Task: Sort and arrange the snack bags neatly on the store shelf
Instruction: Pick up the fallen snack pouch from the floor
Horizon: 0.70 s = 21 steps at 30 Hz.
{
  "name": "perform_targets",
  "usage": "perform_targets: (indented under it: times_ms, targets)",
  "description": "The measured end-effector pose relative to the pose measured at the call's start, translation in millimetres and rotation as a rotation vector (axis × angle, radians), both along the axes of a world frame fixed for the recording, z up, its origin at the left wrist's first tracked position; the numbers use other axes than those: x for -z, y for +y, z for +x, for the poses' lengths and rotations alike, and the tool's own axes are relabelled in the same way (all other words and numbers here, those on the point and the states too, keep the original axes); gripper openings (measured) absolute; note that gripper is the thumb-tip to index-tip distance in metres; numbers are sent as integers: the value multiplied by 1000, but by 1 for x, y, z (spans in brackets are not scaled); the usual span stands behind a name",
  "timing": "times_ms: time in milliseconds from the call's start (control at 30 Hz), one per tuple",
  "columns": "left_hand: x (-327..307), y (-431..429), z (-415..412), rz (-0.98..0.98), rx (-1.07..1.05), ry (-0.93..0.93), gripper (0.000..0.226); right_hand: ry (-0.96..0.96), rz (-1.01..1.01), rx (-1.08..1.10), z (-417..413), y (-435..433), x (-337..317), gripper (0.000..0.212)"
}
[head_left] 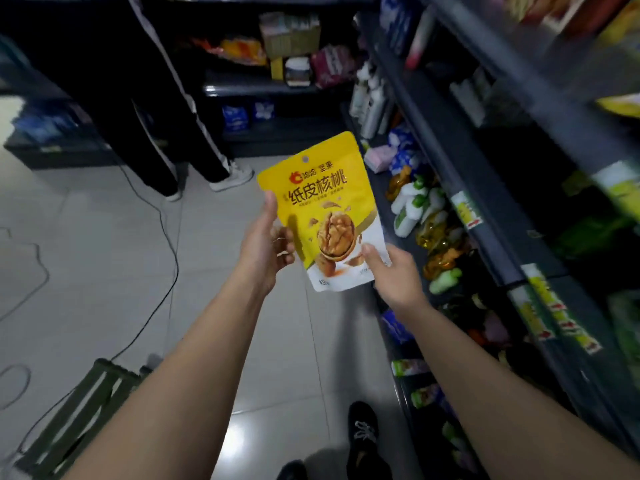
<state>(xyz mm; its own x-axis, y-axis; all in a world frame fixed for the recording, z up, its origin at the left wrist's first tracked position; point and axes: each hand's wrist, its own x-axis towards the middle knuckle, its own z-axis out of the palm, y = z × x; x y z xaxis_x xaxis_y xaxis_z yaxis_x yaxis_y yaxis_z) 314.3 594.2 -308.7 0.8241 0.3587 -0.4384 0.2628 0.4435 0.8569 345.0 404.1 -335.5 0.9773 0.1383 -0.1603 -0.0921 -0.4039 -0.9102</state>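
A yellow and white snack bag (pixel 322 202) with a walnut picture is held upright in front of me, above the floor. My left hand (pixel 265 242) grips its left edge, thumb on the front and fingers curled behind. My right hand (pixel 393 271) pinches its lower right corner with the thumb on the front. The dark store shelf (pixel 485 188) runs along my right side, with blurred yellow and green snack bags (pixel 620 105) on its upper levels.
Bottles and small packets (pixel 419 209) crowd the lowest shelf level. Another person's legs in dark trousers (pixel 166 109) stand ahead on the left. A black cable (pixel 169 244) snakes over the tiled floor. A green crate (pixel 83 417) sits at lower left. My shoe (pixel 363 434) shows below.
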Motion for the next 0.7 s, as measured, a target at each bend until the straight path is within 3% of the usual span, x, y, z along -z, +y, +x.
perform_targets:
  times_ms: [67,133,267,433,500,633,700]
  targets:
    - [-24,-17,11,196,108,-47,16,-42,70,107,-1,-11,-32,36]
    - [-45,-38,23,293,190,-98,13,-85,180,199,-1,-25,-65,24]
    - [-91,-89,47,213,302,-266,7,-236,213,330,-2,-64,-123,19]
    - [-138,-154,80,201,362,-432,10,-427,-24,382,4,-124,-167,24]
    - [-156,-184,92,214,373,-472,8,-491,-106,439,8,-148,-183,40]
    - [-189,-243,120,211,365,-484,12,-558,-179,460,18,-192,-217,98]
    - [-202,-265,142,213,355,-451,14,-593,-225,399,27,-212,-230,104]
